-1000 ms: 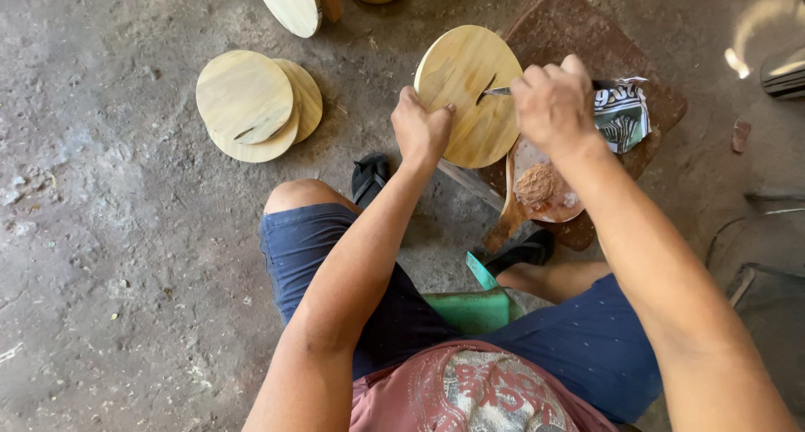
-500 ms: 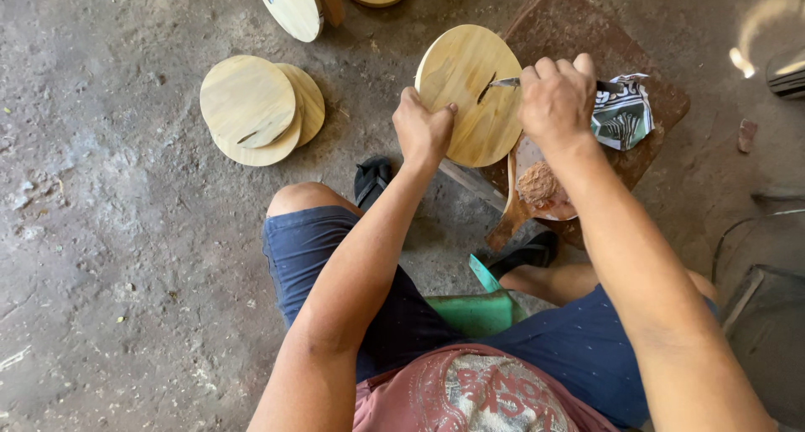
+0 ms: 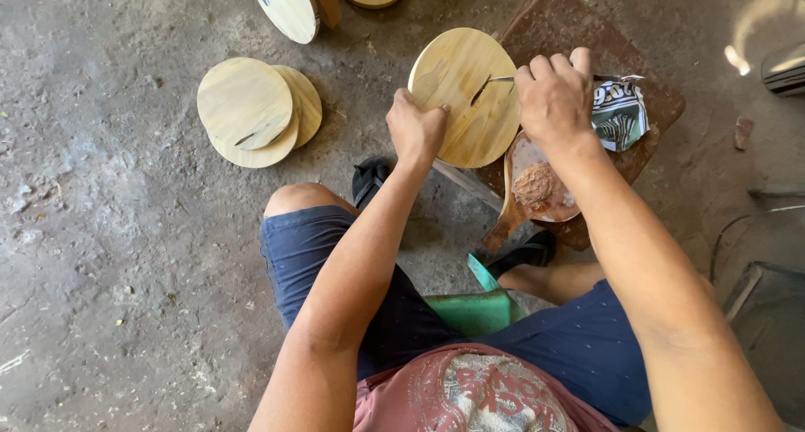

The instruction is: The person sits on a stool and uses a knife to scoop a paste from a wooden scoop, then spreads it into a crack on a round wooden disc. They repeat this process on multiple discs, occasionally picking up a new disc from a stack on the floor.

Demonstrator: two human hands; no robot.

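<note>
Your left hand [image 3: 417, 130] has its fingers curled closed over the lower left edge of a round wooden disc [image 3: 465, 97], holding it tilted over the rusty brown board [image 3: 570, 30], while your right hand [image 3: 553, 101] is closed tightly around a thin metal tool [image 3: 501, 79] whose tip touches the dark slit in the disc's face. Just below the right hand sits a shallow dish of reddish-brown powder [image 3: 541, 185], with a crumpled packet [image 3: 620, 113] beside it. Well apart on the concrete floor [image 3: 101, 231] to your left lies a stack of similar discs [image 3: 251, 112].
</note>
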